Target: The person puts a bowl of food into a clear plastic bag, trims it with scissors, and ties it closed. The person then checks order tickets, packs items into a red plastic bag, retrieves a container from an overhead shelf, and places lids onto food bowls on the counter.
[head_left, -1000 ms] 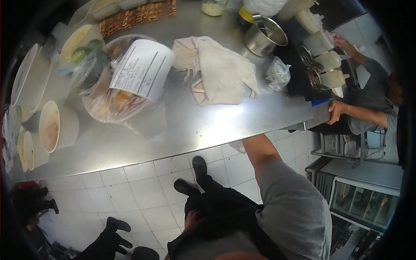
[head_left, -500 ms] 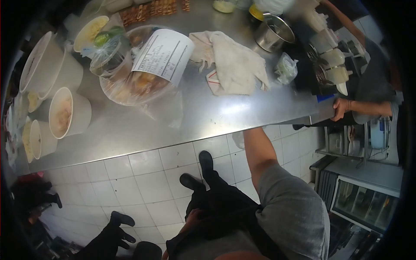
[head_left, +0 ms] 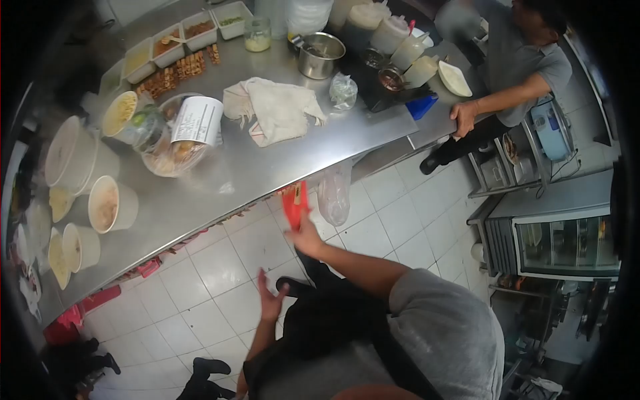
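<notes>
Below the front edge of the steel counter (head_left: 267,177), my right hand (head_left: 307,235) grips a flat red item (head_left: 295,205) with a pale strip on it; its kind is not clear. My left hand (head_left: 270,299) hangs lower in front of the apron, fingers spread, holding nothing. A clear plastic bag (head_left: 335,193) hangs from the counter edge just right of the red item. On the counter above lie a crumpled white cloth (head_left: 275,110) and a plastic-wrapped bowl of food (head_left: 177,157) with a printed receipt (head_left: 198,120) on it.
Tubs, including a white one (head_left: 113,203), line the left side. A steel pot (head_left: 321,57), a knotted bag (head_left: 343,91) and sauce bottles (head_left: 390,33) stand at the back right. A co-worker's hand (head_left: 463,117) rests on the counter's right end. Red items (head_left: 100,298) show under the left edge.
My right hand, hidden under the counter edge before, is now out and holds the red item. My left hand has come forward with spread fingers. The view has turned rightward.
</notes>
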Available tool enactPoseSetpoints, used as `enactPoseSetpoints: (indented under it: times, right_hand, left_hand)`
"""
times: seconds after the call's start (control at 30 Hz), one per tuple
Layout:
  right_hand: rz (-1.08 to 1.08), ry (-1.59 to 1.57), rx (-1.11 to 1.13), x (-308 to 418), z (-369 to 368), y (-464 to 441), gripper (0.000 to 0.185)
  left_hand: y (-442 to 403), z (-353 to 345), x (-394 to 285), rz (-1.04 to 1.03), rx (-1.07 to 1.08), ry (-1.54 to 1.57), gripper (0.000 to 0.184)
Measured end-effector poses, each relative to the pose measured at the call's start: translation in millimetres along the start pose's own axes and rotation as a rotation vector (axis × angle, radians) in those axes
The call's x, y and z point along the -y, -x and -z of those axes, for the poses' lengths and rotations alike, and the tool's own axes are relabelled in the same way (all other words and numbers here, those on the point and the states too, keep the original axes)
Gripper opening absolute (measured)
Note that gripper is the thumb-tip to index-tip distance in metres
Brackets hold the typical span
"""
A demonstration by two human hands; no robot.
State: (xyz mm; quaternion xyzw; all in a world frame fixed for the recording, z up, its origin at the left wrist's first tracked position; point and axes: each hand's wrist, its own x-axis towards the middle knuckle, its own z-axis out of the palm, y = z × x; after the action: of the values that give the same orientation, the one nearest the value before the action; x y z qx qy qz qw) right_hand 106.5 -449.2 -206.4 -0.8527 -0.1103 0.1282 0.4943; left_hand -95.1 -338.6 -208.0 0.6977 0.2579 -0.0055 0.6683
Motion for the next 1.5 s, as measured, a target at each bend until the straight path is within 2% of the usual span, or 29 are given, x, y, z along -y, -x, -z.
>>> enactPoseSetpoints:
  times: [0.03,0.07,0.1,0.17,0.2,0.27,0.3,0.33,0.37,0.43,0.5,0.57,0.6,0.67,0.7,0.8,0.83,0.87,0.93,1.03,1.13,1.23,1.27,1.37,1.4,1.43,1.5]
  right_hand:
    - [-0.110,0.132,0.278,53,27,18,0.055]
    - [0.179,0.204,0.361,56,31,33,0.048]
    - [0.268,0.292,0.502,81,48,44,0.046]
    - [0.442,0.520,0.764,167,109,60,0.043]
    - [0.441,0.568,0.792,202,135,65,0.044]
    - [0.441,0.647,0.852,255,174,75,0.046]
    - [0.541,0.556,0.736,262,189,78,0.047]
    - [0.634,0.465,0.615,267,207,82,0.048]
    - [0.724,0.376,0.495,271,225,85,0.050]
    - [0.766,0.151,0.187,292,262,83,0.044]
    - [0.437,-0.287,0.052,284,285,74,0.039]
    - [0.447,-0.800,-0.051,276,285,61,0.036]
    - [0.431,-0.904,-0.120,268,284,56,0.036]
    - [0.338,-1.113,-0.158,256,256,44,0.036]
    - [0.321,-1.151,-0.124,251,242,38,0.036]
    - [0.232,-1.163,0.002,228,205,22,0.034]
    - [0.179,-1.140,0.040,219,198,13,0.035]
    - [0.204,-0.982,0.084,203,192,-6,0.036]
    - [0.297,-0.685,0.159,173,179,-57,0.039]
    - [0.847,0.373,-0.091,169,188,-149,0.046]
    - [0.958,0.675,-0.062,155,162,-214,0.041]
    - [0.725,0.754,0.216,192,168,-240,0.033]
    - [0.691,0.735,0.191,213,174,-231,0.027]
    - [0.847,0.004,0.377,252,186,-217,0.036]
    - [0.842,-0.223,0.541,277,193,-191,0.042]
    - [0.821,-0.454,0.698,297,200,-162,0.048]
    - [0.852,-0.405,0.880,309,211,-140,0.056]
  left_hand:
    - [-11,10,-20,-0.212,-0.138,-0.192,0.099]
    - [-17,21,-53,-0.272,-0.137,-0.194,0.106]
    - [-23,28,-92,-0.345,-0.121,-0.191,0.113]
    - [-22,40,-165,-0.489,0.046,-0.426,0.120]
    - [-19,43,-200,-0.547,0.177,-0.509,0.122]
    - [-6,37,-272,-0.405,0.473,-0.198,0.119]
    - [1,34,-293,-0.320,0.628,-0.054,0.118]
    - [-4,37,-295,-0.439,0.697,-0.261,0.105]
    - [-7,41,-308,-0.273,0.797,-0.364,0.099]
    - [-11,51,-334,0.088,0.974,-0.578,0.085]
    - [0,77,-332,0.112,0.698,-0.164,0.063]
    - [23,81,-342,-0.192,0.555,0.806,0.058]
    - [23,75,-340,-0.296,0.567,0.851,0.059]
    - [21,69,-314,-0.282,0.515,0.902,0.064]
    - [14,72,-292,-0.164,0.466,0.921,0.067]
    - [13,16,-347,-0.368,-0.067,0.659,0.044]
    - [0,19,-345,-0.394,-0.140,0.660,0.040]
    - [-11,23,-342,-0.428,-0.205,0.662,0.036]
    - [-20,33,-345,-0.423,-0.243,0.506,0.035]
    - [-25,32,-366,-0.350,-0.270,0.337,0.037]
    - [-30,21,-387,-0.315,-0.291,0.218,0.041]
    - [-41,13,-392,-0.342,-0.357,-0.016,0.047]
    - [-44,11,-394,-0.341,-0.370,-0.149,0.048]
    - [-45,1,-408,-0.325,-0.432,-0.426,0.050]
    - [-44,-4,-413,-0.315,-0.461,-0.500,0.050]
    - [-44,-8,-417,-0.306,-0.480,-0.423,0.051]
    - [-48,-12,-426,-0.301,-0.492,-0.288,0.051]
